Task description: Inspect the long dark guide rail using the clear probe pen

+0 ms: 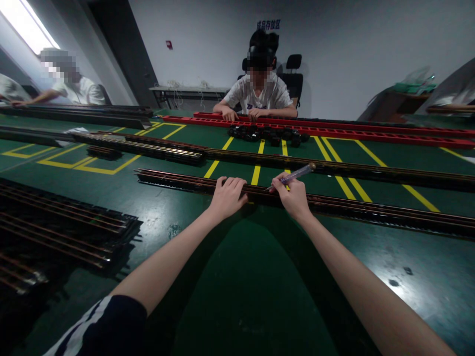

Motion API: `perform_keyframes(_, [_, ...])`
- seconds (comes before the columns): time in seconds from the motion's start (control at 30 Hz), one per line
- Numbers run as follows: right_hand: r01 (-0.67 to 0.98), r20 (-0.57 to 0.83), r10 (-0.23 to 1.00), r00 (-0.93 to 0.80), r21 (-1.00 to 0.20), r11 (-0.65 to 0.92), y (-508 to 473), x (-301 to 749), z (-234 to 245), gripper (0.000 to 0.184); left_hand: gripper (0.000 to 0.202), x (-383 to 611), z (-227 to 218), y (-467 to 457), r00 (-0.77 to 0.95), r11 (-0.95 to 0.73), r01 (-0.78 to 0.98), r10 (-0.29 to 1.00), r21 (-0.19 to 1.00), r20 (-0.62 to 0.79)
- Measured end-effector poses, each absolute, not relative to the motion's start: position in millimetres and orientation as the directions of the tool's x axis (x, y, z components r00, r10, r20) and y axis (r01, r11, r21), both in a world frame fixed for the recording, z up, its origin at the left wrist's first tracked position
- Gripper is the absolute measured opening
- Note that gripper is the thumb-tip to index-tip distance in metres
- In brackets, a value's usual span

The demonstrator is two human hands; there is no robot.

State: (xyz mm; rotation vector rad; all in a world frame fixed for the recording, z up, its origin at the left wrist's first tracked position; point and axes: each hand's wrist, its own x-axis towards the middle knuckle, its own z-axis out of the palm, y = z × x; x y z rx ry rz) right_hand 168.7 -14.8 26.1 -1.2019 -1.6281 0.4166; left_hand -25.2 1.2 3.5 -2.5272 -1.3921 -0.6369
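Right hand point(295, 197) clamps a slim, translucent, pen-shaped tool point(300, 172); leftward, left hand point(227, 199) touches a long, black-and-copper strip point(341, 206) (fingers clamped? cannot tell).

Two hands point(227, 194) at twelve o'clock; one pen-like tool point(299, 172) toward one; two red rails point(371, 138) at one o'clock; one co-worker point(260, 96) at twelve.

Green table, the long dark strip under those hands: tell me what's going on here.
The left hand rests on the long dark strip while the right hand holds a pen-like tool, its tip down at the strip. Across the green table, a co-worker has both hands at the red rails. More dark strips lie at left.
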Motion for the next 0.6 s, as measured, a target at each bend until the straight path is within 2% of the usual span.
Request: perform_keyframes(0.6, [0.505, 0.531, 0.847, 0.037, -0.741, 0.443, -13.9, 168.5, 25.5, 0.022, 0.032, -25.1, 1.6, 1.3, 0.494, -0.565, 0.825, 0.731, 0.01, 0.471])
